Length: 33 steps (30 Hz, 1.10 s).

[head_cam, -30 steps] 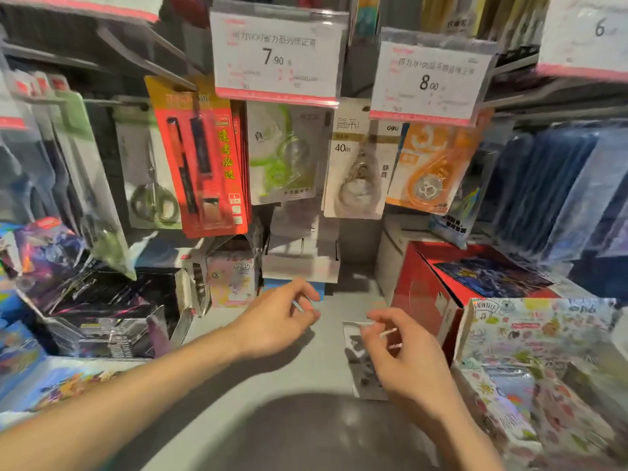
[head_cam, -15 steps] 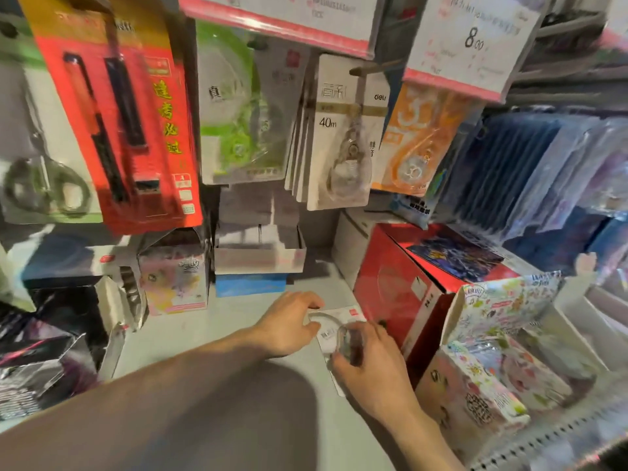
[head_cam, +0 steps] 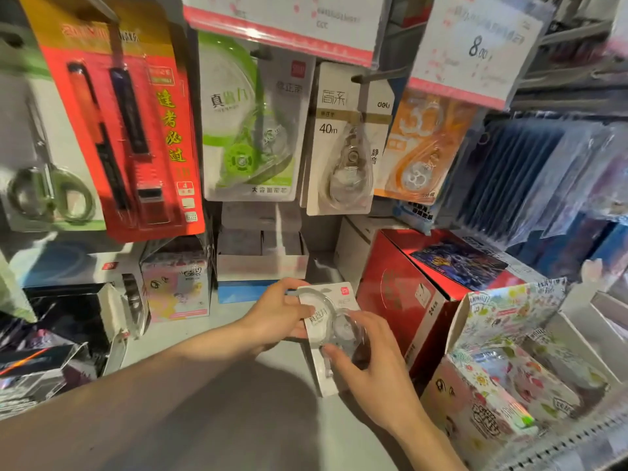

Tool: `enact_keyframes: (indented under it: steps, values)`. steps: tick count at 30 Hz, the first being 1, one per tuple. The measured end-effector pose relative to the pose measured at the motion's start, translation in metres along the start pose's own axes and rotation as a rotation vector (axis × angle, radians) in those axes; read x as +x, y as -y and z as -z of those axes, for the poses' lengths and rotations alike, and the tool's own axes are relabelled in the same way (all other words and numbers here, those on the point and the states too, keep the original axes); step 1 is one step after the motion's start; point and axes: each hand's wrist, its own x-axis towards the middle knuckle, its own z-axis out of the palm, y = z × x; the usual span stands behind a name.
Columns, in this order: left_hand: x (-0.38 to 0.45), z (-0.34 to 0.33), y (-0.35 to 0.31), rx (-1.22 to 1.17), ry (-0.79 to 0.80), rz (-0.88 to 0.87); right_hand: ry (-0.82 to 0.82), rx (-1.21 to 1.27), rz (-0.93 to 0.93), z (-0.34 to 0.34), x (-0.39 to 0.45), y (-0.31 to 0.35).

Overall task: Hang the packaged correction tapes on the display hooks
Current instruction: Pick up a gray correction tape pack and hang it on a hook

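Since the earlier frame, both hands have closed on the packaged correction tape (head_cam: 326,311) and raised it off the grey shelf (head_cam: 210,338), left of the red box (head_cam: 401,294). Below the hanging green-reel tape pack (head_cam: 248,124), the left hand (head_cam: 275,314) pinches the card's left edge. Right hand (head_cam: 370,368): fingers curled over the clear blister.
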Motion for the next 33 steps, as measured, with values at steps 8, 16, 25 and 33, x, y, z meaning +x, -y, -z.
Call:
enact_keyframes:
  steps: [8,16,25,33]
  values:
    - [-0.032,0.014,-0.033,0.073,0.0,-0.17,0.088,0.377,-0.235,0.012,0.01,0.006]
    - [-0.071,0.024,-0.06,0.247,-0.069,-0.435,0.072,0.495,-0.147,0.018,0.006,0.046]
    - [-0.121,0.011,-0.104,0.342,-0.283,-0.715,0.112,0.336,0.164,0.075,0.013,0.1]
    - [-0.148,-0.044,-0.138,0.331,-0.562,-0.758,0.211,0.369,0.292,0.131,0.039,0.106]
